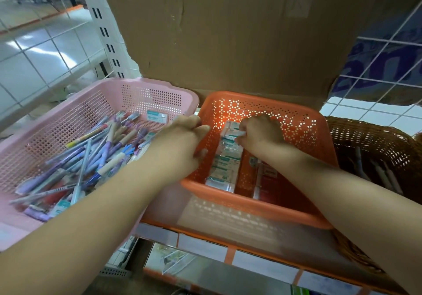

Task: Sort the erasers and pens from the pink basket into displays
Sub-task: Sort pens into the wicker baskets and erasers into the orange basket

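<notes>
Pinches seemingly light, stiff eraser [238,134] (slick wrap: take edges) with right grip [260,132]; clasps orange basket [262,211]'s 9 o'clock rim with left grip [180,141].

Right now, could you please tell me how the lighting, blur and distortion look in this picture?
Head view: light shines through the holes of the orange basket as bright spots; glare streaks the white tiles on the left; the wire grid bows from the wide lens; the near corner of the pink basket is blurred, the pens fairly sharp.
</notes>
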